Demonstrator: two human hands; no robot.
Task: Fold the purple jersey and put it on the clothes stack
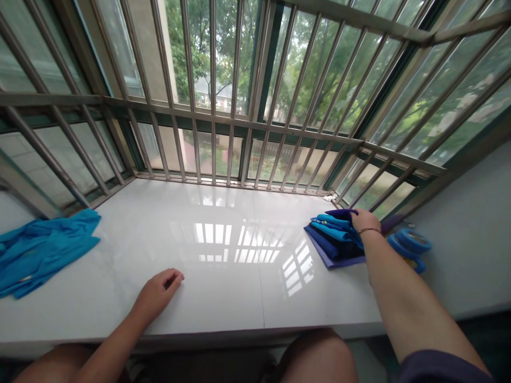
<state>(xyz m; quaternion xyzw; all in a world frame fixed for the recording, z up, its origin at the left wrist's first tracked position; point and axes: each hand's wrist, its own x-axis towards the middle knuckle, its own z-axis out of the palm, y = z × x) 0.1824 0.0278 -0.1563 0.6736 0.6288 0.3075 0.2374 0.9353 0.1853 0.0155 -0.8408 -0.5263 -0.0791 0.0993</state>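
My right hand [365,219] is at the far right corner of the white sill, on a stack of folded clothes [339,247]. Its fingers are closed on the top piece, a dark purple folded garment [337,213]; the fingertips are partly hidden. Under it lie bright blue and navy folded layers, with a lighter purple one at the bottom. My left hand [162,290] rests near the front of the sill, fingers curled in towards the thumb, nothing visible in them. A crumpled bright blue garment [51,247] lies spread at the left end, apart from both hands.
The white glossy sill [223,308] has a front edge just above my knees. Metal window bars [213,143] enclose its back and sides. Beside my right forearm are a blue round object [411,242], partly hidden, and the right wall [471,234]. A small white scrap [329,198] sits in the back corner.
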